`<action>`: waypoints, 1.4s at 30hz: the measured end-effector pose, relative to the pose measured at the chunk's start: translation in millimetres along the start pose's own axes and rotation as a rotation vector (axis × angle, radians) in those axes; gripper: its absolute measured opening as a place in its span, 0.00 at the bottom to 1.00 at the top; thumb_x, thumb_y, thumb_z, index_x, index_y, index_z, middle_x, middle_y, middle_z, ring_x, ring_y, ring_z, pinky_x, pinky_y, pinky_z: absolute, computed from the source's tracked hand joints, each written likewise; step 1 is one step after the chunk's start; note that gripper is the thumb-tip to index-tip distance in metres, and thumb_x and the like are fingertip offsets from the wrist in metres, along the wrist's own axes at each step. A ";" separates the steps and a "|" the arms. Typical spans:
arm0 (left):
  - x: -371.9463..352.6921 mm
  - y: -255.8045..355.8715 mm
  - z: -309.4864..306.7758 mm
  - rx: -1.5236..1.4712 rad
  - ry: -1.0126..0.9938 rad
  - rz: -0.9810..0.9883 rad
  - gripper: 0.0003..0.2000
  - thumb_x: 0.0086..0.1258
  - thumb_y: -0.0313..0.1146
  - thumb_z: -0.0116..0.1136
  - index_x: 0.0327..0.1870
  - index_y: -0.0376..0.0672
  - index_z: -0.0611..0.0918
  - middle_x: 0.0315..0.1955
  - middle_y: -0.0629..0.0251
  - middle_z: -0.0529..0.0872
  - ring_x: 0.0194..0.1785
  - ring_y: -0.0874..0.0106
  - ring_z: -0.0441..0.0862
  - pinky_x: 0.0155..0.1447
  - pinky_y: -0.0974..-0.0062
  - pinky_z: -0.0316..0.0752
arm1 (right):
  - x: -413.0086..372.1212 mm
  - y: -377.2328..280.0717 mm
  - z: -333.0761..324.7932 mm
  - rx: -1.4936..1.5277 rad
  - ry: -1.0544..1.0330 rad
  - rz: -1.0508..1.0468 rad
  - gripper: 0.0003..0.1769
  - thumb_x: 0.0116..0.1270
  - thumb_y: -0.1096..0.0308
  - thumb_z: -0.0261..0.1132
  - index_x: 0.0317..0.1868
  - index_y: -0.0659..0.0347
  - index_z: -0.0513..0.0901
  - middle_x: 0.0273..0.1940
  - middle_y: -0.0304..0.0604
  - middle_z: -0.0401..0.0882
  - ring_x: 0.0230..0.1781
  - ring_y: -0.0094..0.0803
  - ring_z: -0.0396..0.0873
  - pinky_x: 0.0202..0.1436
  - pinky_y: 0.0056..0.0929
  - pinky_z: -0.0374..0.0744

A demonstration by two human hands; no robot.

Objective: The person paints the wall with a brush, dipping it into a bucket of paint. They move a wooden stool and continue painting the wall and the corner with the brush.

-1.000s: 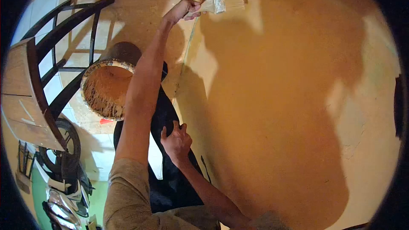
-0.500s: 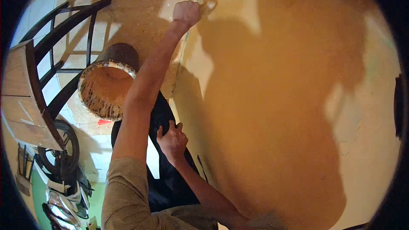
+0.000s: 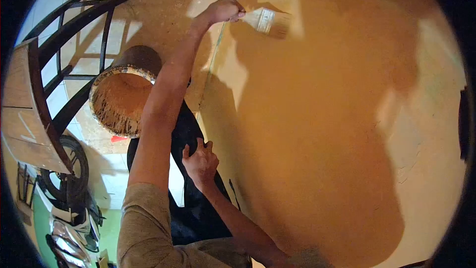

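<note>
My left hand is closed round the handle of a wide paintbrush at the top of the view. Its bristles are smeared by motion and appear to be against the orange-tan wall. My right hand rests on my dark trouser leg, thumb apart and fingers bent over the knee, holding nothing. Left of my left forearm, a paint-crusted bucket lies or tilts with its mouth toward me, orange-brown inside. The forearm hides part of its rim.
A wooden stool with dark legs stands at the left. Below it are a wheel and a parked motorbike. Pale floor tiles show beside my legs. A seam separates floor and wall. My shadow covers much of the wall.
My left hand has turned and shifted slightly right and up, so the paintbrush now shows, pointing right across the wall. My right hand stays on the leg.
</note>
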State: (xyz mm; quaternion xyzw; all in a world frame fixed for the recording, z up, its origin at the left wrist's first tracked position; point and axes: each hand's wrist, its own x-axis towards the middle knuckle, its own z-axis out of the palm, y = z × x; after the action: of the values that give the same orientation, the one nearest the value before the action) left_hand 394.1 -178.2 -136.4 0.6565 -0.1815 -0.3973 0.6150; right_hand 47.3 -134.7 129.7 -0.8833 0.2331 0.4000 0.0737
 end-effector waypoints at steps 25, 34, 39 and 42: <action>-16.8 -8.9 -12.9 -0.090 -0.115 -0.106 0.17 0.69 0.36 0.53 0.19 0.41 0.68 0.13 0.72 0.68 0.16 0.79 0.61 0.24 0.76 0.64 | 1.0 -3.6 1.4 0.030 0.031 0.010 0.24 0.64 0.55 0.67 0.50 0.67 0.83 0.36 0.56 0.79 0.23 0.46 0.85 0.25 0.39 0.84; 10.0 -18.0 -8.2 0.772 0.353 -0.539 0.16 0.71 0.43 0.51 0.46 0.45 0.87 0.46 0.55 0.89 0.54 0.56 0.86 0.54 0.58 0.81 | 1.2 -2.6 1.9 0.025 -0.004 0.021 0.25 0.62 0.57 0.68 0.54 0.67 0.81 0.37 0.56 0.78 0.24 0.46 0.84 0.26 0.40 0.83; 63.1 -17.5 8.8 0.769 0.440 -0.422 0.14 0.71 0.41 0.50 0.45 0.49 0.88 0.45 0.54 0.89 0.51 0.60 0.87 0.54 0.59 0.81 | 4.3 -0.7 -4.1 -0.003 -0.015 -0.011 0.25 0.64 0.55 0.66 0.51 0.68 0.81 0.36 0.56 0.78 0.24 0.47 0.84 0.25 0.39 0.84; 72.2 24.3 -6.9 0.865 0.478 -0.349 0.15 0.71 0.43 0.50 0.43 0.49 0.88 0.44 0.54 0.89 0.51 0.60 0.87 0.55 0.59 0.81 | 7.0 0.8 -2.7 0.012 -0.039 0.016 0.25 0.64 0.55 0.66 0.51 0.68 0.81 0.37 0.57 0.78 0.25 0.48 0.84 0.26 0.39 0.84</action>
State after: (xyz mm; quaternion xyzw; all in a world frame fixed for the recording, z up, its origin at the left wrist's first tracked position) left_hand 449.9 -230.4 -135.3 0.9433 -0.0716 -0.2219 0.2364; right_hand 52.8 -138.8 126.3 -0.8731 0.2411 0.4162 0.0801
